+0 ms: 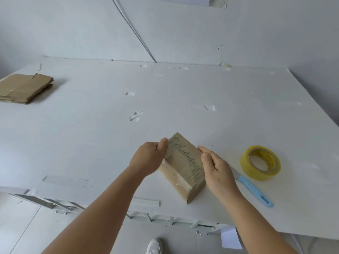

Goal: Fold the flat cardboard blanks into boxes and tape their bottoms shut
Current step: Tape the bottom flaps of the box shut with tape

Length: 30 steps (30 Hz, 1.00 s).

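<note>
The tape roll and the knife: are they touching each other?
Cannot tell. In the head view the tape roll overlaps the knife near its blade; no gap shows.

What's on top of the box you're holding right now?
A strip of clear, wrinkled tape runs along the top face of the cardboard box. The left hand pinches its left edge; the right hand touches the right edge. The inside is hidden.

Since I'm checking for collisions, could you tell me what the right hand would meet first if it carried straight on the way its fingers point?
The right hand points up-left, fingertips at the box, so it would meet the taped cardboard box first; contact may already exist, depth is unclear.
</note>
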Tool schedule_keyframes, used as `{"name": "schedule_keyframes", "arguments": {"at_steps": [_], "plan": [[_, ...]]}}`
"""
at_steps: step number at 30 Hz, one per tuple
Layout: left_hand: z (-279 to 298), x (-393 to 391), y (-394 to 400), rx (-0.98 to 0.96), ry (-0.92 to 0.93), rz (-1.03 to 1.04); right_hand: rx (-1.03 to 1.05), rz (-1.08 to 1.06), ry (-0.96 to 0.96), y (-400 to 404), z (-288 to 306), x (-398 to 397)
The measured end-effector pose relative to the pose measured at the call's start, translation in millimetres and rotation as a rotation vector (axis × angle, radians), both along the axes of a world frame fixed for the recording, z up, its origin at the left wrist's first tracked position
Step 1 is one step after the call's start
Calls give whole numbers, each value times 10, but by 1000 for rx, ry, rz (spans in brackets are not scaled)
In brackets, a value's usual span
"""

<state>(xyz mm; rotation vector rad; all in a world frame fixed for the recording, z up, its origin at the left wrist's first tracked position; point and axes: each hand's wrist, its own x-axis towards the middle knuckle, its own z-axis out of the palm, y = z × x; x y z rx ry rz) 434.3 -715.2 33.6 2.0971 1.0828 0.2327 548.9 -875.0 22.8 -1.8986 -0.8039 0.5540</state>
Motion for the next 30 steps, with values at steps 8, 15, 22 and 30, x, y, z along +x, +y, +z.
{"name": "schedule_keyframes", "arguments": {"at_steps": [8, 15, 22, 30], "plan": [[-94, 44, -78, -120, -165, 113, -84, 69, 7, -130, 29, -52], [49, -57, -95, -314, 41, 37, -114, 61, 3, -137, 58, 22], [360, 104, -112, -466, -376, 8, 4, -8, -21, -8, 387, 167], [520, 415, -69, -378, -685, 11, 157, -67, 50, 282, 676, 365]]}}
